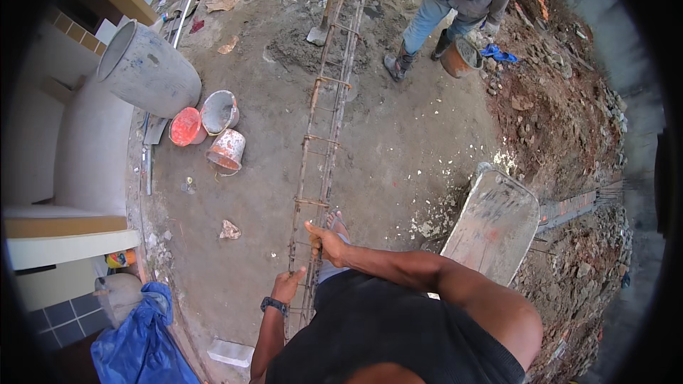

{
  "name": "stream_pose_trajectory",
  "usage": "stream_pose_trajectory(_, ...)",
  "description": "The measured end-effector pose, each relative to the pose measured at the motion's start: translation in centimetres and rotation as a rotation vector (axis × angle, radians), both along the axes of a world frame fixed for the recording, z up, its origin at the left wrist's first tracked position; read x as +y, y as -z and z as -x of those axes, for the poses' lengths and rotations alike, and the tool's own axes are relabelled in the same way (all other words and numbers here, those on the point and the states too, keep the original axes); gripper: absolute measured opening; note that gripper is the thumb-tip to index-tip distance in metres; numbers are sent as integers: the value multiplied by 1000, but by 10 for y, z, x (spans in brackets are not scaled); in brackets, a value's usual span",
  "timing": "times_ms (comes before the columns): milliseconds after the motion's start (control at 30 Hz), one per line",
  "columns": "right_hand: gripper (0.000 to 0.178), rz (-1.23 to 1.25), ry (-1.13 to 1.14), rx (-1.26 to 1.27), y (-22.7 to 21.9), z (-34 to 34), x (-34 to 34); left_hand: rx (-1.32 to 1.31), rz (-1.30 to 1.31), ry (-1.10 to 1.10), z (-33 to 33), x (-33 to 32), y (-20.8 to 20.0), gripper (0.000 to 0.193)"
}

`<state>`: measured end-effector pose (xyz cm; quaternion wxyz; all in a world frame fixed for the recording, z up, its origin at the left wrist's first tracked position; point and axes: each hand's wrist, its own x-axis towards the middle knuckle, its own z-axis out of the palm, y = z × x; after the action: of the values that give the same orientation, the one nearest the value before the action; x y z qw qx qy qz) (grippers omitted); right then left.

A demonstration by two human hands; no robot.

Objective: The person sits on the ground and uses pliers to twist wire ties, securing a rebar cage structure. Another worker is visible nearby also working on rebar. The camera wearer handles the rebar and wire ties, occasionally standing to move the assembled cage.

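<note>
A long, rusty rebar cage (324, 144), with bars tied by square stirrups, stretches away from my body across the ground. My left hand (287, 286), with a dark watch on the wrist, is closed on the bar on its left side. Slightly farther along, my right hand (328, 244) is wrapped round the bar on its right side. The cage's near end passes beside my dark clothing, partly hidden by my arm. My foot (337, 223) in a sandal shows just beyond the right hand, next to the cage.
At the upper right stands another person (466, 0) beside a bucket of grey mix (461, 57). A wheelbarrow (492, 224) is on my right, by rubble (562, 128). To the left are a big grey tub (151, 71) and three small buckets (226, 151). A shovel (319, 34) lies near the cage's far end.
</note>
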<state>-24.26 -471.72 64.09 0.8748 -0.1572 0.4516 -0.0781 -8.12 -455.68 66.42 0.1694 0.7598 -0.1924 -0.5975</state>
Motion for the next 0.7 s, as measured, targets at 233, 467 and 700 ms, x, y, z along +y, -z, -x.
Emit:
stream_pose_trajectory(233, 45, 39, 11, 73, -12, -8, -75, 8, 97, 89, -7, -82, -9, 56)
stream_pose_trajectory(467, 48, 104, -46, 125, -36, 3, -185, -50, 174, 69, 3, -180, 10, 56)
stream_pose_trajectory(700, 51, 144, -130, 110, -31, 49, -305, -120, 49, 23, 49, -290, 3, 58)
